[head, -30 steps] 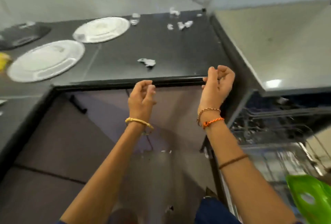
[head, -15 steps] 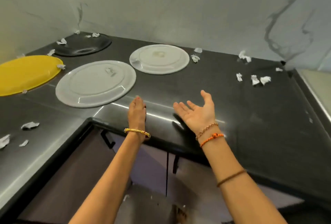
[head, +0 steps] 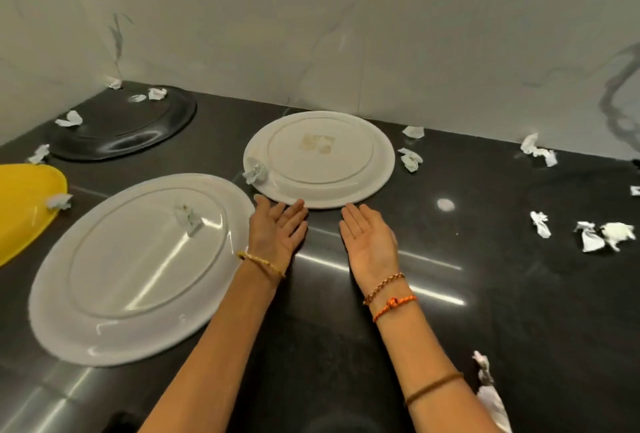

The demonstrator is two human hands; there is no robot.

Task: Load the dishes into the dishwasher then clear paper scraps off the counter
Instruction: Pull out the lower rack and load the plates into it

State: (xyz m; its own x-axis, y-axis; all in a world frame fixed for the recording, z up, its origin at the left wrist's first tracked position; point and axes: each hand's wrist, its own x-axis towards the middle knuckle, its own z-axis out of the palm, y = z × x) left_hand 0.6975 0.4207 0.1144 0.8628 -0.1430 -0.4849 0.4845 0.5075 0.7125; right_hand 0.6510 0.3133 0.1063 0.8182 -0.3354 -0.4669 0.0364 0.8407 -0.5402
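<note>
Round white plate [head: 320,159] lying upside down on dark counter [head: 485,294], far of centre, near wall. Left hand [head: 277,231] and right hand [head: 369,240] hovering palm-up just near of its rim, fingers straight, holding nothing. Oval white plate [head: 138,270] sitting left; black plate [head: 128,124] far left; yellow plate [head: 24,204] at left edge. Paper scraps [head: 604,235] lying scattered right.

Four plates upside down, paper bits all over the counter

Round white ceramic plate [head: 318,159] near the back edge, big oval white plate [head: 138,266] front-left, black oval plate [head: 121,127] back-left corner, yellow plastic plate [head: 24,200] at left edge; crumpled white paper scraps [head: 602,235] toward the right edge.
</note>
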